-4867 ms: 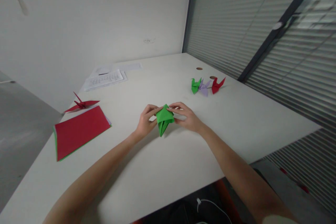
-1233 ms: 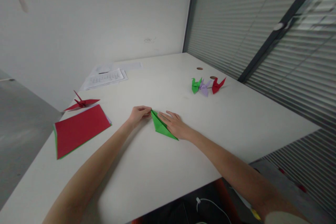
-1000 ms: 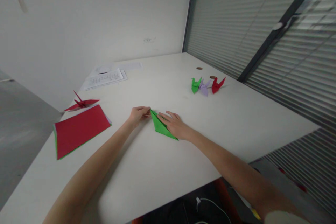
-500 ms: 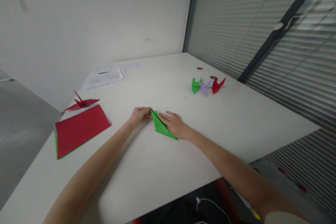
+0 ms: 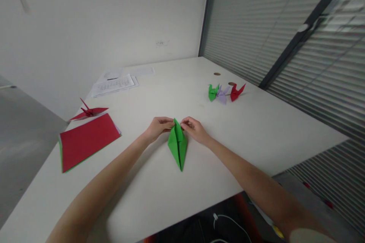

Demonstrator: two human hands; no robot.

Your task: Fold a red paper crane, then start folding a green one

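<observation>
A green folded origami paper, a long kite-like diamond with a slit down its middle, lies between my hands with its lower point towards me. My left hand pinches its upper left edge near the top point. On the other side, the curled fingers of my right hand are closed at the upper right edge. Some fingertips of both hands are hidden behind the paper or the other fingers.
A stack of coloured paper, red on top, lies at the left, with a red paper crane behind it. Green, lilac and red paper cranes stand at the back right. Printed sheets and a pen lie at the back left.
The green paper has turned so its long axis points towards me, showing the central slit. My right hand has lifted off its flat press and closed at the upper edge; my left moved slightly right.
</observation>
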